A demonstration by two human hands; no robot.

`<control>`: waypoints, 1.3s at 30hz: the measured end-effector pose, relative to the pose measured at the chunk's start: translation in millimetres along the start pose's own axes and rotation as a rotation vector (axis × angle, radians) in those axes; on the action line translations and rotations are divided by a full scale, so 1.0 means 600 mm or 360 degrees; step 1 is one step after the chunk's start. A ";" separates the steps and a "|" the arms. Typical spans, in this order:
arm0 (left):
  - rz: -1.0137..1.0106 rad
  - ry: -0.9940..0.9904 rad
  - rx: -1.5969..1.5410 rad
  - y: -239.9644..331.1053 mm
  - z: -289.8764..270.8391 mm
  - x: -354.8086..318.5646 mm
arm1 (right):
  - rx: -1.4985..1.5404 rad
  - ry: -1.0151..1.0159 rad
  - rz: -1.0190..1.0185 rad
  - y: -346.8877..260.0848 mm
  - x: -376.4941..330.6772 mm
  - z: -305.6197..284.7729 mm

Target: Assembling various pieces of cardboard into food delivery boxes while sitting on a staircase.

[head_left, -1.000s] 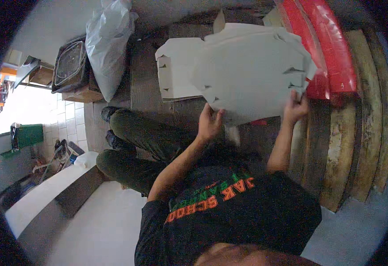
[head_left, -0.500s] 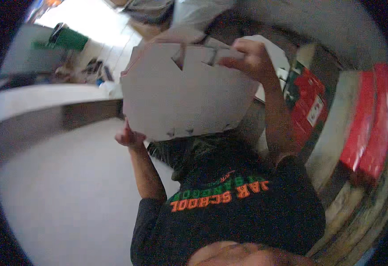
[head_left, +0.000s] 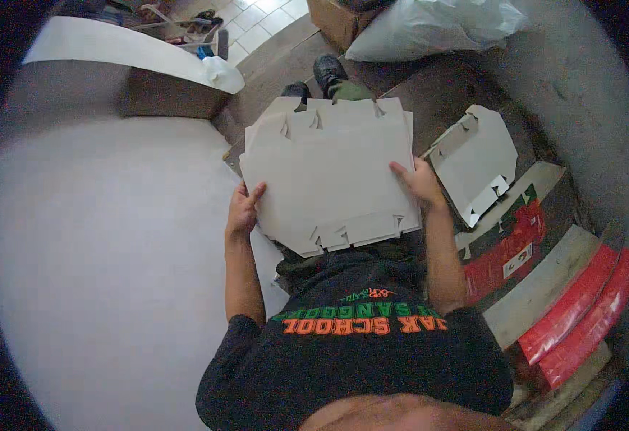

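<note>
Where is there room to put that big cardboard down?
The white surface left of the left hand is bare. Right of the right hand is crowded: another cutout and red stacks. Both hands hold the cardboard.

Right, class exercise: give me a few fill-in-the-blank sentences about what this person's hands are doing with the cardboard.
1. Both hands hold a flat grey ____ sheet over the lap.
2. The left hand has its grip on the sheet's ____ edge.
3. A smaller cut sheet lies to the person's ____.
4. The stacked boxes at the right have ____ sides.

Missing words: cardboard; left; right; red
</note>
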State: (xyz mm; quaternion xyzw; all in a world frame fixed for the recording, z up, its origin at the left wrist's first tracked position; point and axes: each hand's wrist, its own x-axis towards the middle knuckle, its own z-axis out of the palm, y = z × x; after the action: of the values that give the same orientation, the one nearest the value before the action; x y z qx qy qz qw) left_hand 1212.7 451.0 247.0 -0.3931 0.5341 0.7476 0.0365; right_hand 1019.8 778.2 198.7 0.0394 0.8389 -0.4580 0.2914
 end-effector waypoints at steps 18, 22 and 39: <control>0.1061 0.0009 -0.0029 0.015 0.019 -0.007 | 0.1545 -0.0402 -0.0389 0.070 -0.044 -0.108; 0.0961 0.0231 0.0140 0.033 0.035 -0.007 | 0.0879 0.0183 -0.0283 0.077 -0.039 -0.097; 0.0386 0.0198 0.0398 -0.005 0.053 -0.045 | -0.0275 0.0127 -0.0222 -0.179 -0.034 -0.061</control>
State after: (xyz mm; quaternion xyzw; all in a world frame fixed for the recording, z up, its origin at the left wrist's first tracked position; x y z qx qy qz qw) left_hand 1215.3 488.2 265.5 -0.3635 0.6677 0.6485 -0.0384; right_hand 984.4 749.1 304.6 -0.0262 0.8868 -0.4014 0.2276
